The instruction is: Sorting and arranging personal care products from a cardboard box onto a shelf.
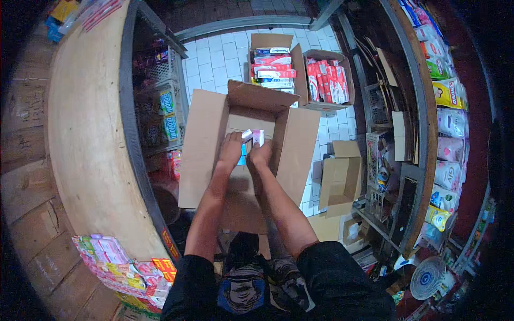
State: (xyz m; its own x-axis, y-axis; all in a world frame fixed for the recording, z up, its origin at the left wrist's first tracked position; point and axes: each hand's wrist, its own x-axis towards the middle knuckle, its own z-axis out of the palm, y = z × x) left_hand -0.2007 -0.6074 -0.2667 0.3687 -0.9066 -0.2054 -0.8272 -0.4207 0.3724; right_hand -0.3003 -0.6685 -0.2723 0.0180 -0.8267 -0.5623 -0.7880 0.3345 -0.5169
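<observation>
Both my hands reach into a large open cardboard box [200, 148] whose flaps are folded outward. My left hand [231, 149] grips a small white carton [246, 136], held at a tilt. In my right hand [261, 154] is a small white and pink carton [258, 137], held upright beside the other one. A light blue item [242, 154] shows between my hands, lower in the box; what it is cannot be made out. My forearms and the box walls hide part of the inside.
Behind stand a cardboard box of toothpaste cartons [275, 74] and another with red and white cartons [327, 82]. An open smaller box [339, 180] sits right on the white tiles [217, 56]. A wooden counter [88, 132] runs left; a shelf with hanging packets [447, 148] and a fan [428, 278] are right.
</observation>
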